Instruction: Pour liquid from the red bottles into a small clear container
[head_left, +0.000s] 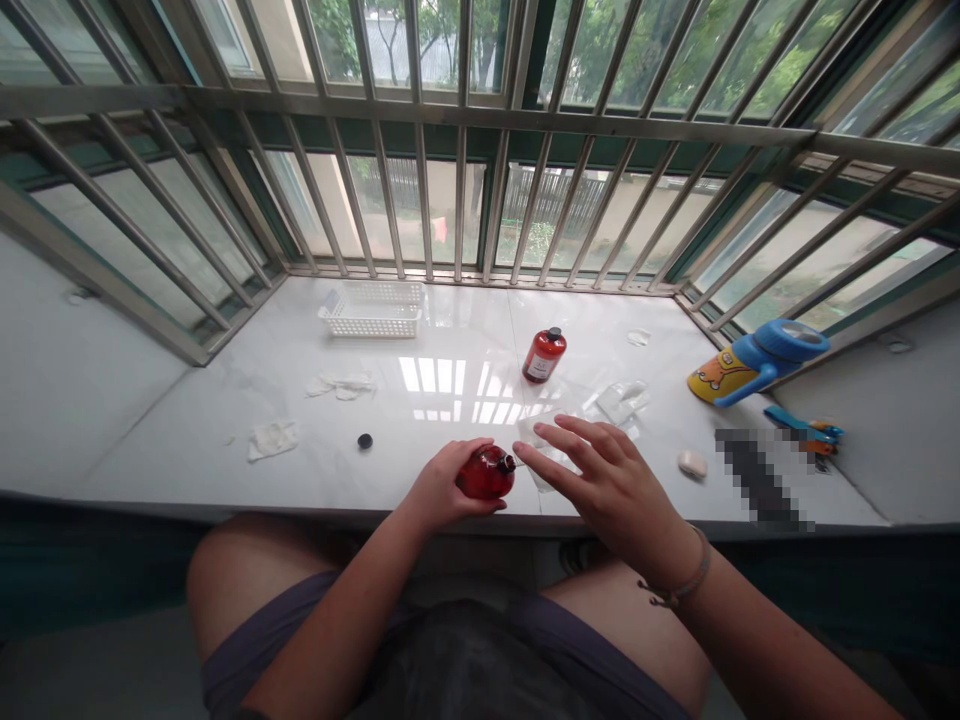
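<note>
My left hand (448, 484) is wrapped round a red, see-through bottle (487, 474) near the sill's front edge. The bottle is tilted, its uncapped dark neck pointing right. Close to that mouth, my right hand (609, 488) is open, fingers stretched out and apart, holding nothing that I can see. Beneath its fingers lies a clear plastic wrapper (541, 432), partly hidden. A small black cap (365, 441) rests left of the bottle. Farther back stands a second red bottle (544, 356) with a white label and a black cap on.
White sill (465, 310) with window bars behind. On it: a white basket (373, 312), crumpled tissues (273, 440), more clear plastic (622, 400), a pale soap-like piece (692, 464), a blue-and-yellow flask (754, 362), a blue-and-orange tool (806, 430), a blurred-out dark object (761, 480).
</note>
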